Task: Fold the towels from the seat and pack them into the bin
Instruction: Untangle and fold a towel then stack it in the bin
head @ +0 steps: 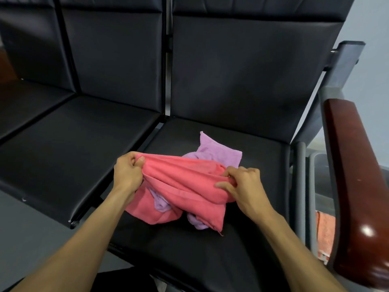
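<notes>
A pink towel (pixel 185 182) hangs bunched over the black seat (pixel 210 249), stretched between both hands. My left hand (pixel 127 171) grips its left end with curled fingers. My right hand (pixel 242 186) pinches its right end. Under and behind it lies a crumpled lilac towel (pixel 219 150), partly hidden by the pink one, with lilac folds showing below. A grey bin (pixel 320 186) stands to the right beyond the seat frame, holding an orange towel (pixel 325 230).
More black seats (pixel 69 152) run in a row to the left, with black backrests behind. A glossy dark red wooden armrest (pixel 355 186) on a grey metal frame stands between the seat and the bin. Grey floor shows at the lower left.
</notes>
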`<act>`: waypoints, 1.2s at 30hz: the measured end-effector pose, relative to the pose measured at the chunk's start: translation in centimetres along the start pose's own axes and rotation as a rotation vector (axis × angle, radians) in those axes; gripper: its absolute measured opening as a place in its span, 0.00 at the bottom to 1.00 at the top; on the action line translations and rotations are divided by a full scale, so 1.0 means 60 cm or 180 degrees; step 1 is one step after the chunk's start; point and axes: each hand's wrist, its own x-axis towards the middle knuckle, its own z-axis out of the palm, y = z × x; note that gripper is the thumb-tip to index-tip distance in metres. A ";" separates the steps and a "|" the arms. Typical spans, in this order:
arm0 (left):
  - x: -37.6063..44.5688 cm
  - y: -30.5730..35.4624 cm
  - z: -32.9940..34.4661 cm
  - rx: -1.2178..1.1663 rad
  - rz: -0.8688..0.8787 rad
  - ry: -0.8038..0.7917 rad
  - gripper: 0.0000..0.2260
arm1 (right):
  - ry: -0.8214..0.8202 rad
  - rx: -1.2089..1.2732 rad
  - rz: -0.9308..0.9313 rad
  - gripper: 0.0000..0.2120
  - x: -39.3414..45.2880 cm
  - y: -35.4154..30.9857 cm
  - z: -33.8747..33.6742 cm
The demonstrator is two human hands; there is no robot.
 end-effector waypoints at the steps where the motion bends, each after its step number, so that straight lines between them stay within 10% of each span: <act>1: 0.004 -0.002 -0.002 -0.0021 -0.0028 0.0050 0.08 | -0.0154 -0.0237 0.0016 0.10 -0.002 0.002 0.000; 4: 0.008 -0.008 -0.006 -0.0016 -0.0084 0.0096 0.07 | 0.0178 -0.0415 0.0352 0.07 -0.011 0.000 0.001; 11: 0.009 -0.010 -0.007 -0.0041 -0.0180 0.0137 0.07 | 0.0418 0.2272 0.0764 0.10 -0.020 -0.022 -0.023; 17: 0.010 -0.013 -0.019 -0.0022 -0.0191 0.0242 0.07 | -0.0395 -0.1186 0.0776 0.15 -0.045 0.006 -0.023; 20: 0.011 -0.018 -0.021 0.0048 -0.0158 0.0232 0.07 | -0.0686 -0.1593 0.0932 0.02 -0.050 0.014 -0.016; 23: 0.011 -0.019 -0.019 0.0077 -0.0175 0.0247 0.06 | -0.0846 -0.1972 0.1169 0.15 -0.054 0.020 -0.013; 36: 0.001 0.006 -0.019 -0.0138 -0.0040 0.0596 0.06 | 0.0144 -0.2024 0.1304 0.02 -0.043 0.057 0.005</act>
